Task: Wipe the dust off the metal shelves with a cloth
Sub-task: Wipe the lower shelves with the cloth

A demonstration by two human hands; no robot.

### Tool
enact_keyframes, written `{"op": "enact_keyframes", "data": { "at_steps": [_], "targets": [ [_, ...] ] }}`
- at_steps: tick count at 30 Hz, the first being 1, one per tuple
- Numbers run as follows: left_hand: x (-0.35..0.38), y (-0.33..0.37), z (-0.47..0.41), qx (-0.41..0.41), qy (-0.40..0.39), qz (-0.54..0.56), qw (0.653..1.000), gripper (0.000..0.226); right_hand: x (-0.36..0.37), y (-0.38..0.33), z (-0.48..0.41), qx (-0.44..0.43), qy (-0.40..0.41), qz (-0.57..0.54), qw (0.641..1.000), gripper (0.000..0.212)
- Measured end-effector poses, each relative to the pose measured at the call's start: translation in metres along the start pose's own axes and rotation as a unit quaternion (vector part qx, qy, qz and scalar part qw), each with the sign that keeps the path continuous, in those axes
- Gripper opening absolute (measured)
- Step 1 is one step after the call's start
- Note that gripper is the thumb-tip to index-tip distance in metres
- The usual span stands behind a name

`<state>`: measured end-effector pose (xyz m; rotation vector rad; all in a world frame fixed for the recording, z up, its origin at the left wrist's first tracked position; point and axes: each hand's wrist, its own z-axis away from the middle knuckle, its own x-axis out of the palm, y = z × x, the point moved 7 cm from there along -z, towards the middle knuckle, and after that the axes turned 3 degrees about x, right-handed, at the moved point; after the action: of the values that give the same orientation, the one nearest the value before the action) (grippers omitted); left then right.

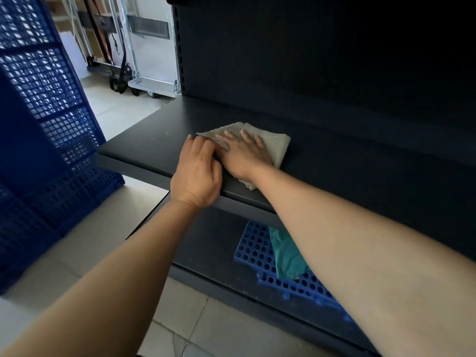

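A grey folded cloth point(275, 144) lies on the dark metal shelf point(154, 140) near its front edge. My right hand point(244, 155) lies flat on the cloth with straight fingers, pressing it onto the shelf. My left hand point(197, 173) sits just left of it at the shelf's front edge, its fingers curled over the cloth's left corner. Pale dust specks show on the shelf to the left of the cloth.
A lower shelf point(206, 243) holds a blue perforated plastic mat point(255, 248) with a teal cloth point(286, 256) on it. A tall blue lattice crate point(43, 140) stands at the left. A metal trolley point(154, 73) stands behind on the tiled floor point(206, 328).
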<state>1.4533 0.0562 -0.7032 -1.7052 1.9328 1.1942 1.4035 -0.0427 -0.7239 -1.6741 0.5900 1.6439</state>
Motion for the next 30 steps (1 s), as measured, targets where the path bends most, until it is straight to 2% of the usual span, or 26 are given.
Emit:
{"op": "enact_keyframes", "data": {
  "at_steps": [6,11,14,20,23,30],
  "targets": [
    [0.000,0.004,0.001,-0.017,-0.008,-0.013,1.000,0.036,-0.001,0.021,0.053,0.014,0.025,-0.008,1.000,0.052],
    [-0.005,0.004,0.011,-0.025,-0.008,0.005,1.000,0.033,-0.006,0.054,0.076,0.075,0.025,0.008,0.997,0.054],
    [-0.013,-0.018,0.021,-0.035,-0.004,-0.001,0.999,0.034,-0.004,0.042,0.071,0.100,0.012,0.003,0.995,0.055],
    [-0.038,-0.075,0.023,-0.118,0.008,0.023,0.993,0.021,-0.002,0.007,0.042,0.102,0.008,0.007,0.995,0.057],
    [-0.038,-0.081,0.010,-0.105,-0.024,0.026,0.994,0.020,0.001,-0.012,0.020,0.079,-0.003,0.009,0.997,0.056],
    [-0.030,-0.088,0.006,-0.033,-0.035,-0.076,0.996,0.047,0.007,-0.053,-0.017,0.031,-0.007,0.003,0.999,0.054]
  ]
}}
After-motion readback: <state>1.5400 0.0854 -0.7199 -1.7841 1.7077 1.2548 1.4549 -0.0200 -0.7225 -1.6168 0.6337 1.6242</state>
